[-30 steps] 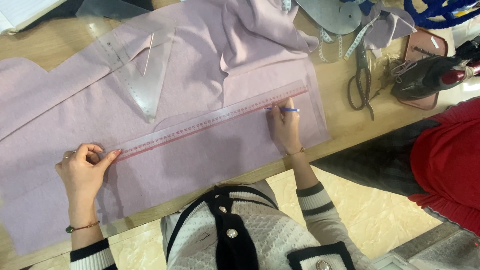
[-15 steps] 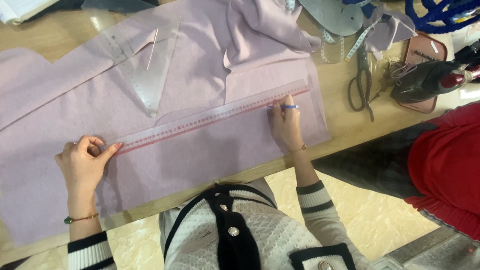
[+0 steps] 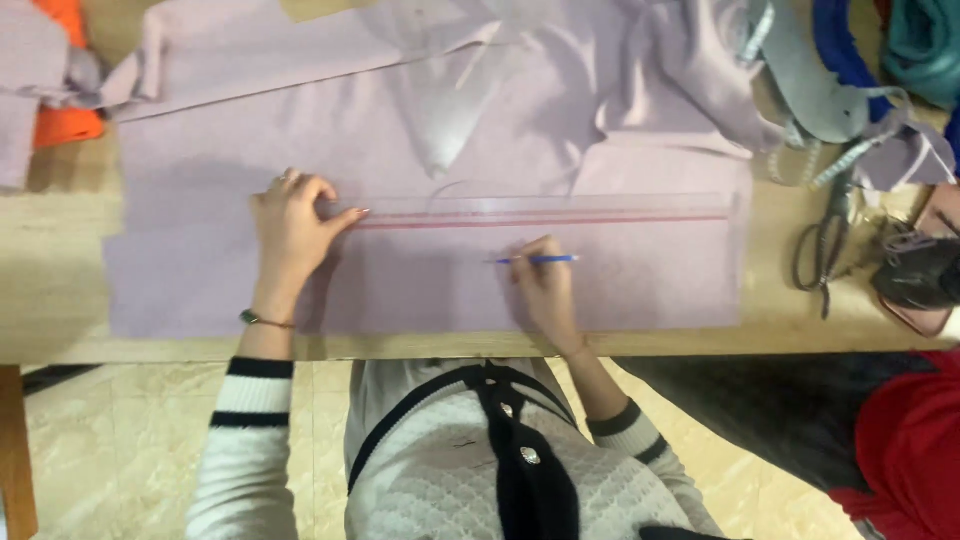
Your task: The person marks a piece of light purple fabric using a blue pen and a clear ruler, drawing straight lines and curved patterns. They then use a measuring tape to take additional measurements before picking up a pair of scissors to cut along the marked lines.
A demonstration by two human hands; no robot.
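Wooden tabletop (image 3: 60, 300) fills your view from above, most of it covered by a flat sheet of pale lilac fabric (image 3: 200, 260), with tiled floor showing below the table's near edge. Your left hand (image 3: 292, 228) rests on the fabric with fingers curled and fingertips pressed down on the left end of a long clear ruler (image 3: 560, 212) that has a red line along it; the ruler lies flat across the fabric, running left to right. Your right hand (image 3: 545, 290) sits just below the ruler near its middle, fingers closed around a blue pen (image 3: 540, 260) that lies nearly level, its tip pointing left and touching the fabric just beneath the ruler's lower edge. A clear triangular set square (image 3: 450, 110) lies on the fabric beyond the ruler. To your right, off the cloth, dark scissors (image 3: 822, 250) rest on the wood near a tape measure (image 3: 845, 160) and bunched grey and blue fabric. An orange cloth (image 3: 65, 120) sits at the far left.
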